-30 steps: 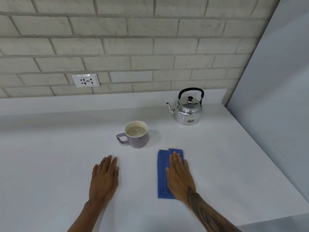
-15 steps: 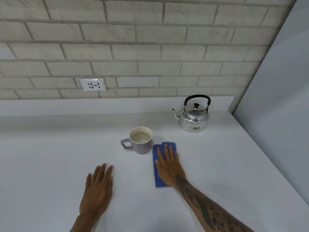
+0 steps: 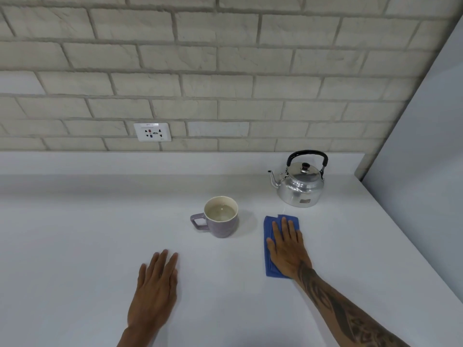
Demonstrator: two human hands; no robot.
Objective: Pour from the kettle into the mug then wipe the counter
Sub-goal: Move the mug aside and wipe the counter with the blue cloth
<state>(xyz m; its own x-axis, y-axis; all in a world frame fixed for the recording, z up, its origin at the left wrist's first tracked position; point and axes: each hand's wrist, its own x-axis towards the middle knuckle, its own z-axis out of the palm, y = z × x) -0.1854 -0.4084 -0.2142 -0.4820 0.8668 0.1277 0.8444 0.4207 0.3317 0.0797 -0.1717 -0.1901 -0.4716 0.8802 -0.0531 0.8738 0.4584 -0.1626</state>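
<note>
A shiny metal kettle with a black handle stands upright at the back right of the white counter, spout pointing left. A purple mug with liquid inside sits near the middle, its handle to the left. My right hand lies flat on a folded blue cloth, pressing it onto the counter in front of the kettle and to the right of the mug. My left hand rests palm down on the bare counter, nearer to me, holding nothing.
A brick wall with a white power socket rises behind the counter. A plain grey panel closes off the right side. The counter's right edge runs diagonally toward the lower right corner.
My right hand has slid the blue cloth to the right, away from the mug and toward the kettle's front. My left hand stays flat on the counter.
</note>
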